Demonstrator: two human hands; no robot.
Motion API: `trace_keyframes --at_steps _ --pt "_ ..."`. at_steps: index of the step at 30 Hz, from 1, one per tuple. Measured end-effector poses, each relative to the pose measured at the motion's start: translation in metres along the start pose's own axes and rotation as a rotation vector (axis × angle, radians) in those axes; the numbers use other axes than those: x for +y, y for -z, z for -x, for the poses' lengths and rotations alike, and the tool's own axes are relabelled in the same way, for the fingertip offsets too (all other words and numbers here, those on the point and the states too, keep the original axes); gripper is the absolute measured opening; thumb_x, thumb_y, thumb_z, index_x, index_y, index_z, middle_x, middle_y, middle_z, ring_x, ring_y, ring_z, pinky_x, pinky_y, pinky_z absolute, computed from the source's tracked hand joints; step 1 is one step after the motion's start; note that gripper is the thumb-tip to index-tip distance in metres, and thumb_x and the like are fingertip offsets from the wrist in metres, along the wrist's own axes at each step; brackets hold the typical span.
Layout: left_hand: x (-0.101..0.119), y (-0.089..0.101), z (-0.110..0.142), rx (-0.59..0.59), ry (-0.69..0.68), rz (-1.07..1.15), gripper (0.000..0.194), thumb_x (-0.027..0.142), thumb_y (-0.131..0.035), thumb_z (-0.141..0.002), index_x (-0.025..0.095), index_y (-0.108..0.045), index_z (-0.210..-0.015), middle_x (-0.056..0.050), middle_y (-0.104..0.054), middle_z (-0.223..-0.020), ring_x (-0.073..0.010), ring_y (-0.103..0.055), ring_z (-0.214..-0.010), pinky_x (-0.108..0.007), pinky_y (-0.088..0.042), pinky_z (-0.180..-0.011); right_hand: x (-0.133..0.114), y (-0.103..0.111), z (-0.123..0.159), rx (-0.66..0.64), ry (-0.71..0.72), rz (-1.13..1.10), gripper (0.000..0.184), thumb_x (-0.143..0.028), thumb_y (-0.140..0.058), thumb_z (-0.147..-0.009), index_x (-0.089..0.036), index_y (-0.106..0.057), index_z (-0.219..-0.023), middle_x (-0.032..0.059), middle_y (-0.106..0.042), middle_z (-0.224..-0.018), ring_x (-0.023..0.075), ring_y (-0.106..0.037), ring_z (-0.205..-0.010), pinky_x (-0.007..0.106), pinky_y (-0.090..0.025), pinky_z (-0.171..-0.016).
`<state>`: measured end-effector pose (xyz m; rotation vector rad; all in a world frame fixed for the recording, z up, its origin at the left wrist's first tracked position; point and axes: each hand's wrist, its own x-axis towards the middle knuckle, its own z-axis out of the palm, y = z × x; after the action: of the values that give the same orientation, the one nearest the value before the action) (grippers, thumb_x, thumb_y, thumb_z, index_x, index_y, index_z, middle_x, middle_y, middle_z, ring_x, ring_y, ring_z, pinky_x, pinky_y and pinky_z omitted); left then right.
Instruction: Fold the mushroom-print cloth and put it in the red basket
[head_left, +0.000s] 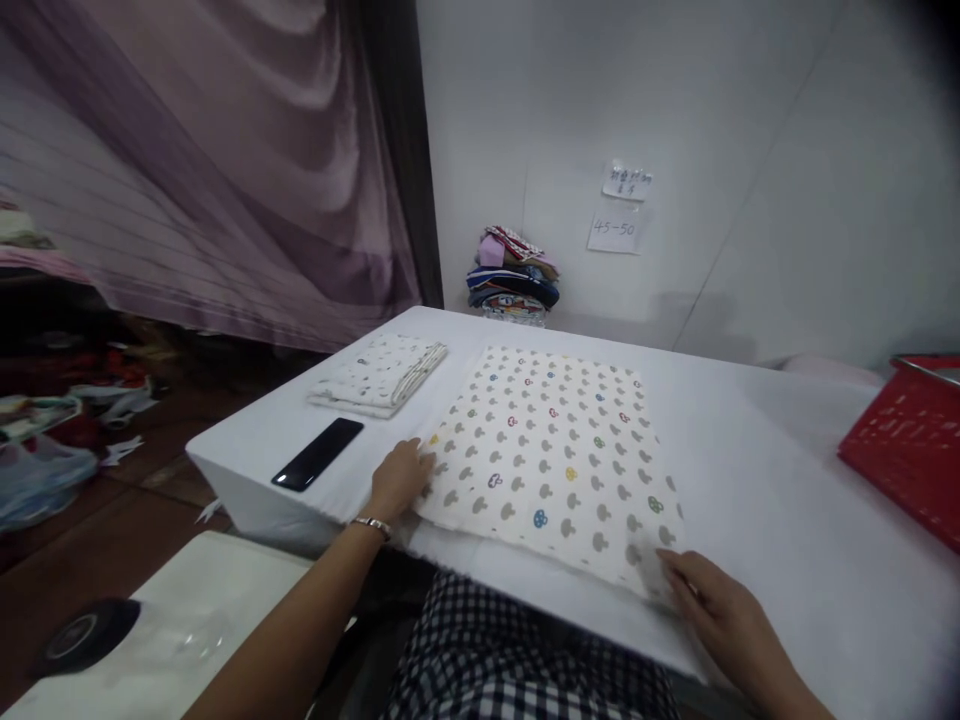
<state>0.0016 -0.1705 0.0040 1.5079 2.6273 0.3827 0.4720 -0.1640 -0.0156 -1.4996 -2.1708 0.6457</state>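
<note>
A cream cloth (559,450) printed with grey and coloured mushrooms lies flat on the white-covered table (757,480). At its near left corner, my left hand (401,480) has its fingers closed on the edge, the fingertips partly hidden. My right hand (709,600) pinches the near right corner between thumb and fingers. Left of this cloth lies a folded white cloth (382,370) with a small dark print, stacked in several layers. A black phone (319,454) rests in front of the folded cloth, near the table's left edge.
Folded fabrics (514,275) are piled against the wall at the back. A red basket (907,440) stands at the right. Lower left is a white surface (217,580) with a dark round object (86,635). A mauve curtain (262,170) hangs on the left.
</note>
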Motion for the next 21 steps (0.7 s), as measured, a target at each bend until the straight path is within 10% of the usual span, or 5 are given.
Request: trace_keyframes --at_steps 9,21 --pt "-0.009 0.004 0.008 -0.148 0.136 0.053 0.052 0.048 -0.04 -0.085 0.015 -0.048 -0.124 -0.015 -0.065 -0.111 -0.0289 -0.061 -0.102 -0.037 -0.045 -0.082 0.007 -0.048 -0.009 0.016 0.471 0.308 0.047 -0.044 -0.051 -0.088 -0.025 -0.052 -0.132 0.0076 -0.041 -0.144 0.0309 -0.036 -0.133 0.054 -0.031 -0.107" --pt "-0.015 0.003 0.014 -0.084 0.102 0.116 0.055 0.051 -0.04 -0.086 0.015 -0.049 -0.126 -0.013 -0.066 -0.112 -0.0285 -0.061 -0.103 -0.036 -0.045 -0.084 -0.013 -0.041 -0.016 -0.097 0.425 0.299 0.048 -0.042 -0.047 -0.091 -0.03 -0.045 -0.137 0.0057 -0.032 -0.149 0.0302 -0.028 -0.136 0.056 -0.026 -0.109"
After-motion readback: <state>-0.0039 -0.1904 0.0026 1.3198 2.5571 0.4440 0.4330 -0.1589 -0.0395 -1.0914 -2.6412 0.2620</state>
